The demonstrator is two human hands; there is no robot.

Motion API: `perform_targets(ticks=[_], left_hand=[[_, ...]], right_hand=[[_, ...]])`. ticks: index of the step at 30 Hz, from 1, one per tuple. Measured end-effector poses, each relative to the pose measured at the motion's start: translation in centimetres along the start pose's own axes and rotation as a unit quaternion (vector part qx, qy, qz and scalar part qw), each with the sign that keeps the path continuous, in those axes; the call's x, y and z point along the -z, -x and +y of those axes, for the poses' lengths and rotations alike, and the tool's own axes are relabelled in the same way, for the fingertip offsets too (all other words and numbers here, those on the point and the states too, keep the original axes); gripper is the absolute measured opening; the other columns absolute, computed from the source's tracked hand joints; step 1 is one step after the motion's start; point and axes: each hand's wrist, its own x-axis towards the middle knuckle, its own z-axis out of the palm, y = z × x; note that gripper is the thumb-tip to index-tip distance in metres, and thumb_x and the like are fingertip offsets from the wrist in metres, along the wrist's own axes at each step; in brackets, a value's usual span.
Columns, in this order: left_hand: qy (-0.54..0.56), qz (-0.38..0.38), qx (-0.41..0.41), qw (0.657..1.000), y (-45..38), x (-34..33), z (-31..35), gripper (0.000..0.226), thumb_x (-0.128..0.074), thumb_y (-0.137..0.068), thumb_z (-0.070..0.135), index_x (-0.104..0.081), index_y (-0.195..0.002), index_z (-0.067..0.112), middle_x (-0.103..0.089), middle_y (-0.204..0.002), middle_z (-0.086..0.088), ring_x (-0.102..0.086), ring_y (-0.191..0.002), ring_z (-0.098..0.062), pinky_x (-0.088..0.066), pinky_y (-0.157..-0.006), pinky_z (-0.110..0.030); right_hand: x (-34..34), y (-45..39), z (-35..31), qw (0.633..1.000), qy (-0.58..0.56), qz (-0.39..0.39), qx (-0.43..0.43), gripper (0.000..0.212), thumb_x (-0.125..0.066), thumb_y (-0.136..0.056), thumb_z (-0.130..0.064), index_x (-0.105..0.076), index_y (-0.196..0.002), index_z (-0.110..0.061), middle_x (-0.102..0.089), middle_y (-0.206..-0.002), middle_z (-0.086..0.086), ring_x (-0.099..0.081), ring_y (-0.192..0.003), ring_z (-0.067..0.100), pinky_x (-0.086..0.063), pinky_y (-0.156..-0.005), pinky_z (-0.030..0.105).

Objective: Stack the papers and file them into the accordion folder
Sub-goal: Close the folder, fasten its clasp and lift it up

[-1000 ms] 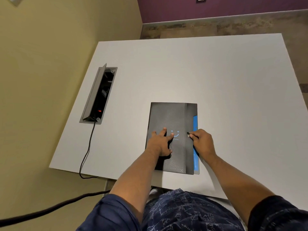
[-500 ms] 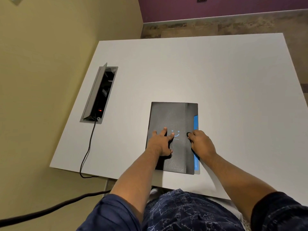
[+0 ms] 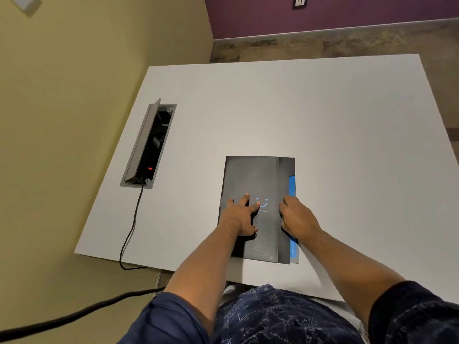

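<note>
The white surface (image 3: 323,125) fills most of the view, its near edge at the person's lap. Set into it at about 9 o'clock is a grey cable box (image 3: 149,145) with its lid tipped up, a red light showing inside and a thin black cable (image 3: 131,224) trailing off the near edge at 7 o'clock.

The dark grey accordion folder (image 3: 258,177) lies flat at about 6 o'clock, closed, its flap folded over, with a blue smile mark (image 3: 262,203) on the front. A strip of blue inner pocket (image 3: 292,184) peeks out along its right side. No loose papers show anywhere on the surface, so I judge they are already filed and this is the closing step.

The left hand (image 3: 239,216) lies on the cover with fingers spread and flat, pressing it down. The right hand (image 3: 296,219) sits at the flap's edge with fingers curled under; it seems to be working a fastener there, but what it pinches, if anything, is hidden by the knuckles.

The risks, as I judge them: if the left hand eases off, the flap may spring back up, and the folder could slide on the smooth surface toward the near edge. The protruding blue pocket could also catch and crease under the right hand.
</note>
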Motion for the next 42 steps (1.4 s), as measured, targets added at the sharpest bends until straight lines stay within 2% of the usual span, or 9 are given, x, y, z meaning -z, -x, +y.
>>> perform_targets(ticks=[6,11,16,22,30,34,36,39,42], left_hand=[[0.008,0.029,-0.005,1.000,0.4,-0.3,-0.1,0.084,-0.063,-0.092,0.044,-0.016,-0.161,0.042,-0.003,-0.172,0.002,-0.015,-0.149,-0.051,-0.038,-0.117,-0.051],[0.078,0.110,0.006,0.991,1.1,-0.8,-1.5,0.081,-0.072,-0.082,0.018,-0.038,-0.155,0.030,-0.024,-0.167,0.007,-0.033,-0.142,-0.038,-0.050,-0.102,-0.046],[0.116,0.223,0.112,0.961,1.9,-2.0,-2.7,0.063,-0.073,-0.085,0.039,-0.045,-0.137,0.018,-0.041,-0.143,-0.007,-0.047,-0.123,-0.034,-0.049,-0.089,-0.044],[0.242,0.194,0.213,0.926,2.5,-2.0,-3.0,0.076,-0.077,-0.081,0.054,-0.042,-0.133,0.012,-0.053,-0.128,-0.012,-0.057,-0.117,-0.038,-0.048,-0.093,-0.047],[0.441,0.184,0.270,0.836,1.7,-1.4,-3.8,0.069,-0.088,-0.075,0.035,-0.047,-0.122,0.005,-0.060,-0.117,-0.012,-0.061,-0.111,-0.036,-0.050,-0.087,-0.037],[0.510,0.181,0.262,0.799,1.3,-1.7,-4.9,0.045,-0.089,-0.073,0.031,-0.050,-0.080,0.010,-0.058,-0.081,-0.002,-0.057,-0.082,-0.027,-0.043,-0.065,-0.031],[0.542,0.175,0.250,0.783,1.2,-1.8,-5.4,0.044,-0.088,-0.076,0.031,-0.050,-0.073,0.010,-0.061,-0.079,-0.005,-0.058,-0.078,-0.027,-0.048,-0.069,-0.033],[0.586,0.172,0.213,0.763,1.1,-1.7,-5.6,0.032,-0.079,-0.086,0.027,-0.064,-0.097,0.002,-0.072,-0.100,-0.012,-0.068,-0.095,-0.031,-0.056,-0.092,-0.042],[0.613,0.195,0.193,0.741,0.8,-1.4,-5.6,0.019,-0.072,-0.092,0.022,-0.061,-0.091,0.007,-0.070,-0.096,-0.014,-0.066,-0.090,-0.031,-0.054,-0.091,-0.041]], right_hand=[[-0.3,0.6,0.8,0.995,-0.081,0.051,-0.028,0.016,-0.060,-0.100,-0.008,-0.074,-0.096,0.000,-0.064,-0.094,0.017,-0.061,-0.088,0.032,-0.048,-0.067,0.038],[-1.0,2.6,1.6,0.941,-0.220,0.143,-0.212,0.028,-0.073,-0.094,-0.029,-0.069,-0.114,-0.009,-0.065,-0.107,0.008,-0.060,-0.101,0.026,-0.052,-0.078,0.038],[-1.6,3.5,1.9,0.930,-0.233,0.152,-0.239,0.039,-0.071,-0.095,-0.037,-0.067,-0.122,-0.009,-0.070,-0.103,0.006,-0.066,-0.094,0.025,-0.049,-0.074,0.030],[-2.2,3.0,0.9,0.908,-0.269,0.157,-0.282,0.035,-0.069,-0.095,-0.043,-0.070,-0.113,-0.013,-0.068,-0.094,0.000,-0.063,-0.084,0.021,-0.047,-0.068,0.030],[-2.0,1.4,-0.3,0.809,-0.406,0.167,-0.391,0.041,-0.086,-0.082,-0.033,-0.068,-0.112,-0.012,-0.069,-0.088,0.002,-0.063,-0.082,0.021,-0.046,-0.073,0.029],[-1.5,0.8,-0.2,0.784,-0.442,0.143,-0.410,0.027,-0.087,-0.081,-0.031,-0.072,-0.091,-0.010,-0.069,-0.079,0.002,-0.064,-0.076,0.024,-0.046,-0.067,0.029],[-1.5,0.6,-0.2,0.786,-0.443,0.131,-0.411,0.026,-0.086,-0.082,-0.030,-0.072,-0.082,-0.009,-0.068,-0.073,0.004,-0.063,-0.072,0.026,-0.045,-0.062,0.029],[-1.3,0.5,-0.5,0.801,-0.430,0.137,-0.394,0.035,-0.085,-0.083,-0.031,-0.063,-0.074,-0.005,-0.059,-0.069,0.005,-0.054,-0.063,0.022,-0.040,-0.055,0.029],[-0.6,0.3,-0.8,0.794,-0.447,0.152,-0.382,0.032,-0.083,-0.085,-0.034,-0.063,-0.087,-0.010,-0.065,-0.082,0.003,-0.061,-0.073,0.020,-0.044,-0.060,0.028]])
